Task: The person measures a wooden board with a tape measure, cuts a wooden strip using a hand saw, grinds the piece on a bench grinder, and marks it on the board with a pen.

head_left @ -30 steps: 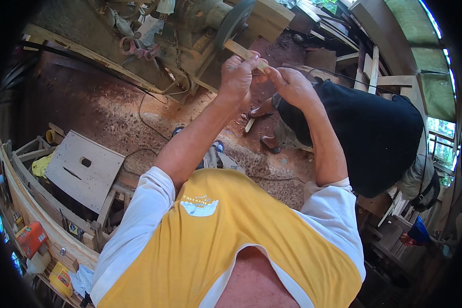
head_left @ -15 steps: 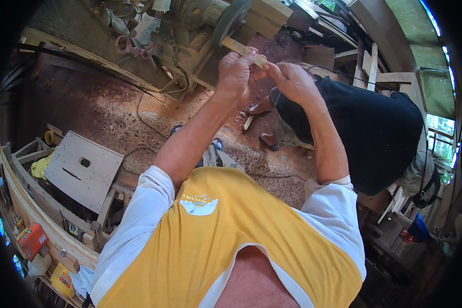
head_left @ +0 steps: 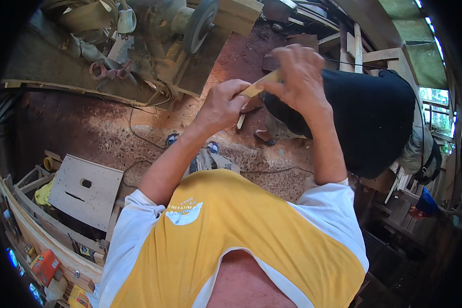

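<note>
My left hand [head_left: 222, 105] is closed around one end of a short, pale wooden strip [head_left: 256, 88]. My right hand [head_left: 299, 79] is at the other end, fingers spread and raised, with its thumb beside or against the strip; whether it touches is hard to tell. Beyond my hands, up and to the left, a grinding wheel [head_left: 200, 25] is mounted on a wooden bench [head_left: 46, 61] among cluttered tools, including one with pink handles [head_left: 100, 70].
A person in black [head_left: 354, 118] bends over close to my right, feet near my hands. A cord runs across the dusty floor [head_left: 262, 159]. At lower left are a grey board [head_left: 82, 187] and a curved wooden frame [head_left: 46, 236]; lumber [head_left: 358, 46] stands at upper right.
My hands and the strip have moved away from the wheel, toward the right and down. My right hand's fingers have lifted and spread from the strip. The view has shifted slightly.
</note>
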### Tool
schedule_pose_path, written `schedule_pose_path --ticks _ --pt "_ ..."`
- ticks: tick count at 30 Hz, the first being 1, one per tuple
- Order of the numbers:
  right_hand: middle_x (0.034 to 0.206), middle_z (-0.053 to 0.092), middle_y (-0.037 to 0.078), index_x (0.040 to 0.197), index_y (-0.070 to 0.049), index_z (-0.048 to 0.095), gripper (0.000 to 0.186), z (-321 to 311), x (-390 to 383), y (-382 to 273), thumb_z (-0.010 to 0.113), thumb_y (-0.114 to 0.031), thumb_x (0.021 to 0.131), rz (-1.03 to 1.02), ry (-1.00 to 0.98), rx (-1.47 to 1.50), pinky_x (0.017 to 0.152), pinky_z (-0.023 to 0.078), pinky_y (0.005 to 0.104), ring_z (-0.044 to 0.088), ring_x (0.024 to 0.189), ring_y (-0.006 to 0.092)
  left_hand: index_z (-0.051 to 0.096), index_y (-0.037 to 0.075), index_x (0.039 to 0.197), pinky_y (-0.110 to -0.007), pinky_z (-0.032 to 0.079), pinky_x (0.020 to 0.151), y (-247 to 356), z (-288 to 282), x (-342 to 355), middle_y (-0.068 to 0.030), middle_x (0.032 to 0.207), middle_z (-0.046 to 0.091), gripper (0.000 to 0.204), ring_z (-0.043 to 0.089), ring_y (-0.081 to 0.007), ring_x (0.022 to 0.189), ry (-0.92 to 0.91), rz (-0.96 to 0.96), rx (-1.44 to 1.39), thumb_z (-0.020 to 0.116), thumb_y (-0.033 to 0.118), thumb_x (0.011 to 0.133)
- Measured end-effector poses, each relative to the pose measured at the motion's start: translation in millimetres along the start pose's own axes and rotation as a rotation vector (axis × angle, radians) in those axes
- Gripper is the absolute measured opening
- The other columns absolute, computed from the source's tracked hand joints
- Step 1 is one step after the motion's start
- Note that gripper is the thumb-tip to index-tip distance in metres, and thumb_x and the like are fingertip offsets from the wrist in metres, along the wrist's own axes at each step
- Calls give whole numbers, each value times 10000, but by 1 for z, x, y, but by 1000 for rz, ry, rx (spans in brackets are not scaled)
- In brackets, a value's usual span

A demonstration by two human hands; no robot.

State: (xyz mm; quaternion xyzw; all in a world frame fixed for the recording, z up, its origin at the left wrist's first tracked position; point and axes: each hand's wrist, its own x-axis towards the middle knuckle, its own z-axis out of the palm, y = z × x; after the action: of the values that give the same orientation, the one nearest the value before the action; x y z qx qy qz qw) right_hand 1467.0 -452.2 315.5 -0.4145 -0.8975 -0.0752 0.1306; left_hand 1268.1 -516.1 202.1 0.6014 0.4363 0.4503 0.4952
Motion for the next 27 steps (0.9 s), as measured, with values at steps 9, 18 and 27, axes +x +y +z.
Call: schedule_pose_path --ticks 9,18,27 --pt "1086 563 23 1247 -25 570 260 135 -119 -81 469 -239 1138 636 -85 1499 886 463 313 497 1008 99 683 46 1132 -276 580 887 -35 51 -4 -65 1057 754 154 698 -113 945 271 -220 -1011 681 -22 993" --pt "844 586 -22 1091 -88 652 371 120 -128 -63 482 -415 1130 668 -229 1617 665 360 223 475 742 57 617 22 1388 -309 587 913 -4 21 6 -96 1146 753 336 706 -170 1061 114 -335 -1059 636 85 1058" --pt "691 562 5 888 -83 646 577 121 -117 -49 392 -552 1108 746 -333 1670 657 391 285 499 677 112 666 1 1291 -297 596 873 -8 27 3 -91 1072 764 303 722 -161 976 217 -148 -895 718 29 994"
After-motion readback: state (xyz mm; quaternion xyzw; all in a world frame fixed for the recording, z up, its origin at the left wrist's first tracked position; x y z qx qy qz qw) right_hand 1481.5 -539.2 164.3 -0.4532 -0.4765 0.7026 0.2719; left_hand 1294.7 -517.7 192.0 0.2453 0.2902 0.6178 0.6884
